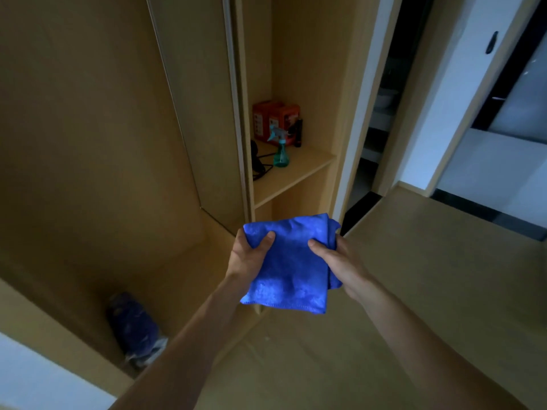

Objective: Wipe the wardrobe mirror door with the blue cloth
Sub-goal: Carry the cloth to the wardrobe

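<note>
A folded blue cloth (291, 267) hangs between both hands at the centre of the head view. My left hand (250, 254) grips its left edge, thumb on top. My right hand (340, 263) grips its right side, thumb laid across the front. Behind the hands stands a tall wooden wardrobe. Its sliding door panel (204, 113) rises at centre left, edged by a metal strip. No reflection shows on it, so I cannot tell from here whether it is the mirror door.
An open wardrobe shelf (299, 170) holds a teal spray bottle (279, 149), red boxes (275, 119) and a black corded device (257, 161). A dark blue bundle (133, 324) lies at the lower left. Wooden floor (414, 261) stretches right toward a dark doorway (381, 113).
</note>
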Demonstrator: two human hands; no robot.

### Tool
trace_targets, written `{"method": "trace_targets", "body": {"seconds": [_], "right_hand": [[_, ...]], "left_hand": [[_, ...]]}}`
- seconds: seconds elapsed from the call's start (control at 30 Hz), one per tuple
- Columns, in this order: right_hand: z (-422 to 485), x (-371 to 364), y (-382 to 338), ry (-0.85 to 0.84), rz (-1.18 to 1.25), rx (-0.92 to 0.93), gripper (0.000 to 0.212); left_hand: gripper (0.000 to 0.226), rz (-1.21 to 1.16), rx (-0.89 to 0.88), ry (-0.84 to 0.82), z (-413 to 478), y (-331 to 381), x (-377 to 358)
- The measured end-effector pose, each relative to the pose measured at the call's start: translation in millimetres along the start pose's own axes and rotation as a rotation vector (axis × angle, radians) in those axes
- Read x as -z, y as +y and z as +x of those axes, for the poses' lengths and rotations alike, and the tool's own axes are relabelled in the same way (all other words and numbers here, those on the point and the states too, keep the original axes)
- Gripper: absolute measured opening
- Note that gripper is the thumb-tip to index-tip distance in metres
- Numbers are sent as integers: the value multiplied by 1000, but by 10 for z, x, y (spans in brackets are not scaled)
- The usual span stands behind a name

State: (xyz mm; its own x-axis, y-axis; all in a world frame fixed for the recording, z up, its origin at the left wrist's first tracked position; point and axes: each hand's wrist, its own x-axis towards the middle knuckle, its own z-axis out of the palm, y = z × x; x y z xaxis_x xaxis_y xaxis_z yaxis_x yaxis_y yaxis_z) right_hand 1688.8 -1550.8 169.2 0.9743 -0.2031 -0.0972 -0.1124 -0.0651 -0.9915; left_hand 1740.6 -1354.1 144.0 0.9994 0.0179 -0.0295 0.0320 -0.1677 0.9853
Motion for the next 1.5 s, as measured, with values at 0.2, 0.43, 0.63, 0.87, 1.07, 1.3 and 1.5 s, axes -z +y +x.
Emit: {"method": "trace_targets", "body": {"seconds": [0.2, 0.43, 0.63, 0.87, 1.07, 1.3, 1.5], "right_hand": [[440, 436, -18, -13, -63, 1, 5], [865, 486, 7, -73, -74, 25, 10], [1323, 302, -6, -153, -116, 19, 16], [1919, -37, -75, -230, -169, -37, 16], [2202, -329, -97, -287, -169, -55, 6], [2730, -562, -133, -403, -270, 2, 65], [3066, -631, -296, -611, -327, 105, 44]], "left_hand": [[30, -71, 9, 72, 122, 142, -486], [25, -108, 28, 166, 360, 102, -616], [26, -93, 13, 235, 798, 31, -543], [38, -117, 62, 317, 1331, -68, -295], [39, -76, 99, 373, 1554, 9, -53], [36, -24, 106, 486, 1665, 168, 53], [40, 87, 96, 656, 1709, 342, -106]]}}
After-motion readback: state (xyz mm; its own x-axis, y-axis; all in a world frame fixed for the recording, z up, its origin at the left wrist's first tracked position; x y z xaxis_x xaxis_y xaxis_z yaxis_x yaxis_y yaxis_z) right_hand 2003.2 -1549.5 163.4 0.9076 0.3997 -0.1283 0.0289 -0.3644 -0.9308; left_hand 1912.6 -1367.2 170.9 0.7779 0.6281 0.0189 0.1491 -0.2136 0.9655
